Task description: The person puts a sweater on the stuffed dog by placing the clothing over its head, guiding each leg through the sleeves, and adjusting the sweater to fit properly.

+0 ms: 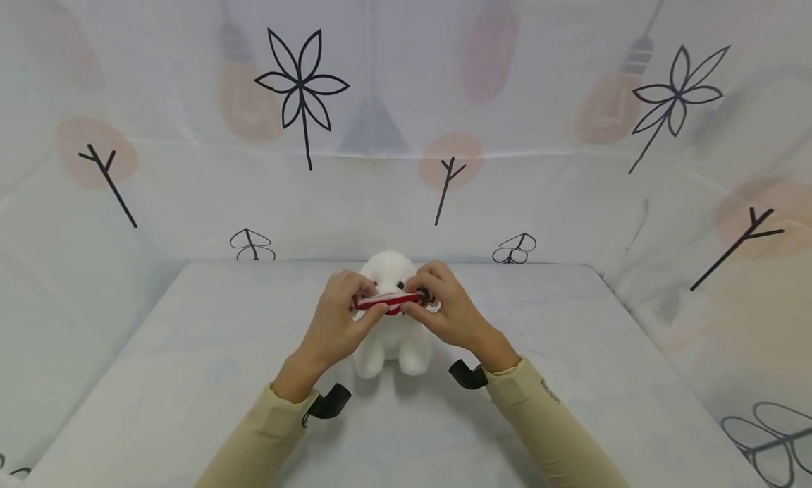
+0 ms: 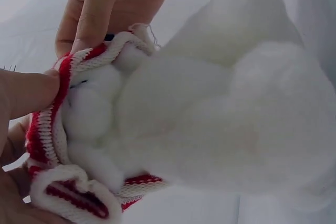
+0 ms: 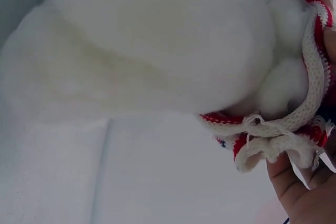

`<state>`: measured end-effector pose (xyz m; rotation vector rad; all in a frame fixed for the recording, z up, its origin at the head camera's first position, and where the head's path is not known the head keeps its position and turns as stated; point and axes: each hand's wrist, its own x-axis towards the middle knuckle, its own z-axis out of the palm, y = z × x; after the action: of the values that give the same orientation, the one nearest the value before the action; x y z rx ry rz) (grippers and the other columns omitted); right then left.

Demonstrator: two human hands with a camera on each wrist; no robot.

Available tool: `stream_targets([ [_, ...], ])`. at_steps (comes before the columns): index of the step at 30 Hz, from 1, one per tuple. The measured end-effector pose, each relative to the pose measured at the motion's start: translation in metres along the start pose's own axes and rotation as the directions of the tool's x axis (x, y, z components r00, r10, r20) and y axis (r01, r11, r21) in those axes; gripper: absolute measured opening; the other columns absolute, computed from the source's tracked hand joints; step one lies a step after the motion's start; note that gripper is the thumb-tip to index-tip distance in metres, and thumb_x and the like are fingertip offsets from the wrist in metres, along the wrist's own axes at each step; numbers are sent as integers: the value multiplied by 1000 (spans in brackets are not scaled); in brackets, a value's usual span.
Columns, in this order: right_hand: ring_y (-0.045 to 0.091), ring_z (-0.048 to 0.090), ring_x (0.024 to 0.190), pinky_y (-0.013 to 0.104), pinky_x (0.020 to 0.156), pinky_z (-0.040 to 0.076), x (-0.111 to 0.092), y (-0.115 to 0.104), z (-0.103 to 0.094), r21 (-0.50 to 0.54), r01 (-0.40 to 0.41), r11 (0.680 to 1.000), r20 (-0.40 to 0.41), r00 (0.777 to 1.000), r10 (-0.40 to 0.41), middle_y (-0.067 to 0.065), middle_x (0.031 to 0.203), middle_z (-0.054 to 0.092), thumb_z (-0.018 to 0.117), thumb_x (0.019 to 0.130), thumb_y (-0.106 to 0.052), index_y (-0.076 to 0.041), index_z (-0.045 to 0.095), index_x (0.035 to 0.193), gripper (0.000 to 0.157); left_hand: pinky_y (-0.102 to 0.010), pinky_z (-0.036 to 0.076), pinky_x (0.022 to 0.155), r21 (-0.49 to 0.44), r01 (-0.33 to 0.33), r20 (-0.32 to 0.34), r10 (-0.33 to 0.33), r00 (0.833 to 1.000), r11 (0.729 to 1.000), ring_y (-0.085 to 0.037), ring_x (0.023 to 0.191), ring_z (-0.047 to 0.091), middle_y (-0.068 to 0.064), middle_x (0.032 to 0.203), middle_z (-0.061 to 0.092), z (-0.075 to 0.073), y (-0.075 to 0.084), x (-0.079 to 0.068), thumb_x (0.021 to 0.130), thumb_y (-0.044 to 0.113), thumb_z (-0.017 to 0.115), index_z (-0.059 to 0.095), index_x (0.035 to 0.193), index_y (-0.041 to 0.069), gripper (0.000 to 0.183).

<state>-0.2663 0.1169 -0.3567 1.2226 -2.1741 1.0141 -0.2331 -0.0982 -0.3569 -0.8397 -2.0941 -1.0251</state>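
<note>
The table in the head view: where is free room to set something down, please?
The table has bare patches between the left sleeve and its left edge, and between the right sleeve and its right edge. Crowded: the middle, where left hand and right hand grip the knitted garment at the plush toy.

Spreads out as a wide, pale table [image 1: 190, 375], with a white plush toy [image 1: 391, 340] seated on it.
Looks bluish white (faintly mottled in places), with a straight far edge. Carries the toy midway between left and right sides, upright, two rounded feet foremost, with soft shadows falling just below them.
</note>
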Motion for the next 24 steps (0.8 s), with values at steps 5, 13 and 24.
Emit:
stream_targets([
  [5, 12, 41, 83, 24, 65, 40, -1, 0, 0, -24, 9, 1000, 0, 1000, -9, -2, 96, 43, 65, 83, -24, -17, 57, 90, 12, -29, 34, 68, 32, -32, 28, 31, 999, 999, -17, 76, 42, -1, 81, 49, 2, 0, 1, 73, 12, 73, 51, 80, 9, 23],
  [13, 9, 45, 84, 22, 69, 44, -1, 4, 1, -40, 21, 999, -4, 1000, -21, 0, 100, 43, 65, 83, -16, -15, 57, 92, 12, -27, 34, 65, 62, -8, -21, 9, 1000, 998, -17, 77, 41, -1, 89, 51, 4, 2, -1, 71, 12, 75, 53, 81, 9, 25],
  [24, 6, 47, 80, 19, 64, 43, -3, 9, 4, -123, 8, 992, -24, 1000, -11, -3, 98, 46, 61, 85, -18, -15, 56, 97, 13, -24, 44, 58, 116, 40, -12, -39, 999, 992, -13, 73, 50, -3, 98, 52, 7, -2, -7, 77, 24, 70, 55, 82, 11, 21],
])
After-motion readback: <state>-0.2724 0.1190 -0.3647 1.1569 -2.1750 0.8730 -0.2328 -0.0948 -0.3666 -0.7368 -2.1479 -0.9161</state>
